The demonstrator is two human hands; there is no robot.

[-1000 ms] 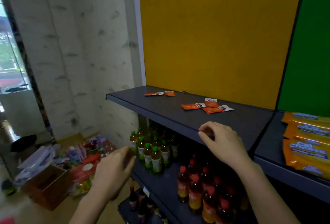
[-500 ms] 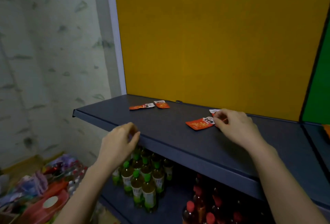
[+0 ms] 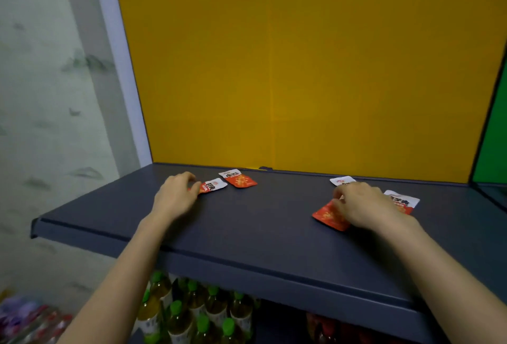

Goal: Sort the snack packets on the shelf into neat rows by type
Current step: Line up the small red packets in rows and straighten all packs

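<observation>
Seemingly the left hand's fingers (image 3: 195, 189) are drawn into a narrow pinch on the red end of a white-ended packet (image 3: 214, 186). It lies flat on the shelf (image 3: 260, 234), a little forward of the yellow back panel (image 3: 301, 69) and toward that panel's left side. The right hand's fingers (image 3: 340, 193) are bent down as closely onto a red packet (image 3: 327, 216), forward of the panel's right side. Its far part is hidden under the palm, so whether it is lifted or only pressed cannot be told.

Beyond the left hand (image 3: 175, 198), just beside its packet and nearer the panel, an orange packet (image 3: 239, 179) lies at an angle. Around the right hand (image 3: 366, 206) lie two more. A white-topped packet (image 3: 342, 180) shows past the knuckles close to the panel. A black-lettered packet (image 3: 402, 201) lies farther toward the panel's right edge, partly covered by the hand.

Five packets sit in two loose clusters with no row begun, so the sorting looks barely started. All of them are red and white, and type will show mainly in the lettering, so it is best to read each face before moving it. These thin, slick sachets should slide more surely than they lift, so drawing each along the shelf seems the safer way. Rows are best set parallel to the panel, with the white ends all one way and like packets edge to edge. Strokes should go toward the panel, since bottles (image 3: 178, 313) stand below its left side and a packet swept forward could drop among them.
</observation>
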